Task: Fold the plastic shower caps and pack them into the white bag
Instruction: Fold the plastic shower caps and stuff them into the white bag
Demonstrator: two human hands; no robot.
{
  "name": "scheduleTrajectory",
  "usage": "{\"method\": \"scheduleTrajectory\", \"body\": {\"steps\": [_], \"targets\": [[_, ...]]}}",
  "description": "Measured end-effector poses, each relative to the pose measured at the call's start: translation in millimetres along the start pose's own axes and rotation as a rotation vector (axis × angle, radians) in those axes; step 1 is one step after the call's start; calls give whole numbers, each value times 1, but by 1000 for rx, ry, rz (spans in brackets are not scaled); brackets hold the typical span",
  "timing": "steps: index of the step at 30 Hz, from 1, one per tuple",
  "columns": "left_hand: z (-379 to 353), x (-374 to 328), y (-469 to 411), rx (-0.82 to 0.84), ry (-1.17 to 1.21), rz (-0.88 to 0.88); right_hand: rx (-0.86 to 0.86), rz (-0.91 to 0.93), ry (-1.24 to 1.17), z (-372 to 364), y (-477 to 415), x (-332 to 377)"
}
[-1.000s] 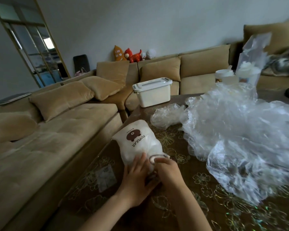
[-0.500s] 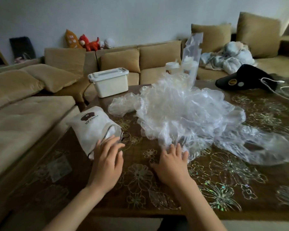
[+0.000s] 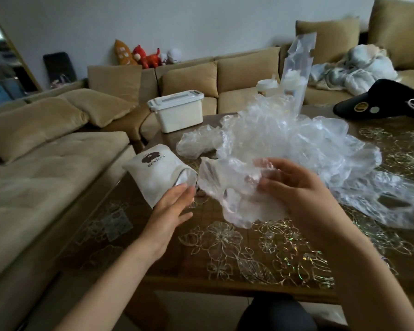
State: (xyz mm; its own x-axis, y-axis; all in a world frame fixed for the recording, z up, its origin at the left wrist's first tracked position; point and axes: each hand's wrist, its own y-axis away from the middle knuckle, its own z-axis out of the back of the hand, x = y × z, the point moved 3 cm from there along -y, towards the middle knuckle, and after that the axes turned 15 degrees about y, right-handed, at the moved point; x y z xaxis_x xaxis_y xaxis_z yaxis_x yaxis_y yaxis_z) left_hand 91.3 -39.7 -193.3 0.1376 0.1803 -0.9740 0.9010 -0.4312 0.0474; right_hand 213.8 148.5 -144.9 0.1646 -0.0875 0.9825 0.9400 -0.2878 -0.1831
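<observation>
Two hands are raised over a dark worktop [image 3: 249, 254] patterned with gold flowers. At the far left a beige sofa [image 3: 46, 177] runs alongside the worktop, with plush toys [image 3: 146, 56] on its back ledge. Near the worktop's left edge lies the white bag [image 3: 153, 173], on its side, printed with a brown motif and the word POPULAR, its open mouth turned to the right. The left hand [image 3: 175, 206] sits at that mouth with fingers straight and close together; the fingertips meet the bag's lower rim, though whether they press on it cannot be told. Behind the bag a white lidded storage box [image 3: 177, 113] stands at the worktop's far edge. Just right of the bag's mouth, one clear shower cap [image 3: 230, 187] hangs crumpled above the worktop, gripped by the right hand [image 3: 294, 187], whose curled fingers and thumb pinch its upper part. Behind and to the right spreads a loose pile of shower caps [image 3: 285, 139], with a tall clear pouch [image 3: 296, 68] upright behind it. At the far right a black cap [image 3: 380, 103] rests on the worktop.
</observation>
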Motion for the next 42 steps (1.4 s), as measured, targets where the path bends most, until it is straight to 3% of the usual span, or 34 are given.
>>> {"method": "scheduleTrajectory", "body": {"steps": [4,7,10,12,17,21,24,31,34,36,38,40,42], "targets": [[-9,7,4,142,344,303,-30,-102,-123,-5,5,-17],[-12,13,5,41,399,246,-111,-188,24,0,-1,-31],[-1,24,-5,-142,345,146,75,-284,106,-3,-1,-42],[2,27,-6,-223,197,73,100,-281,205,-11,-3,-47],[2,22,-2,-395,-211,-264,-203,-256,413,-18,-18,-64],[9,17,-1,-410,-503,-478,-259,-232,628,-7,-21,-65],[13,19,-5,-374,-563,-493,-271,-244,743,2,-22,-69],[18,36,-19,-237,-722,-317,-295,-345,972,14,-21,-84],[24,26,-9,-278,-976,-409,-357,-394,1088,17,-18,-79],[18,13,2,-323,-1147,-623,-487,-284,1222,10,-18,-71],[-3,6,9,-249,-1163,-779,-492,-26,1203,-10,-21,-63],[-25,14,5,-21,-1123,-668,-262,200,1163,-37,-25,-64],[-31,36,-3,130,-1117,-448,-4,276,1188,-53,-25,-77]]}}
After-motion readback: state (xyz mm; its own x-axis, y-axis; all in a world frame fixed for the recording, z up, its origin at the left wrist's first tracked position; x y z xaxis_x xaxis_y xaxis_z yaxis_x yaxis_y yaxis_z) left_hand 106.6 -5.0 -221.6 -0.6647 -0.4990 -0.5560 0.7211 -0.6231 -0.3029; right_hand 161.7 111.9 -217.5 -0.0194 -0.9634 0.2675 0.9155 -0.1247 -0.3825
